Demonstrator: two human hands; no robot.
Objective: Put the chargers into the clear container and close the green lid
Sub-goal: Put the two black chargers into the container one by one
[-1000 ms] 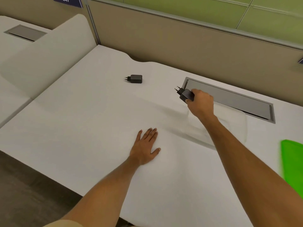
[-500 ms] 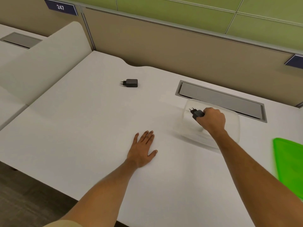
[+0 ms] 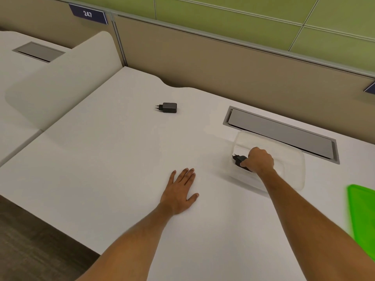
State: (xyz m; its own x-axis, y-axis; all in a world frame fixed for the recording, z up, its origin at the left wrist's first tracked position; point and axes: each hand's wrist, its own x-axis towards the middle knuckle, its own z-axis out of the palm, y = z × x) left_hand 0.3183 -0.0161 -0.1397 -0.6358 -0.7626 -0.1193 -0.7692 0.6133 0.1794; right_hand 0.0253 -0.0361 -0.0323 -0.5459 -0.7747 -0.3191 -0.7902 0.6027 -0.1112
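The right hand (image 3: pixel 260 160) grips 1 charger (image 3: pixel 239 160) inside the clear container (image 3: pixel 294 159), near the desk's (image 3: pixel 101 159) far edge. The left hand (image 3: pixel 179 194) lies flat, fingers released.

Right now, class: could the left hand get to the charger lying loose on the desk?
Probably yes. The left hand rests flat and empty, and only bare desk lies between it and the loose charger; the stretch may be long.
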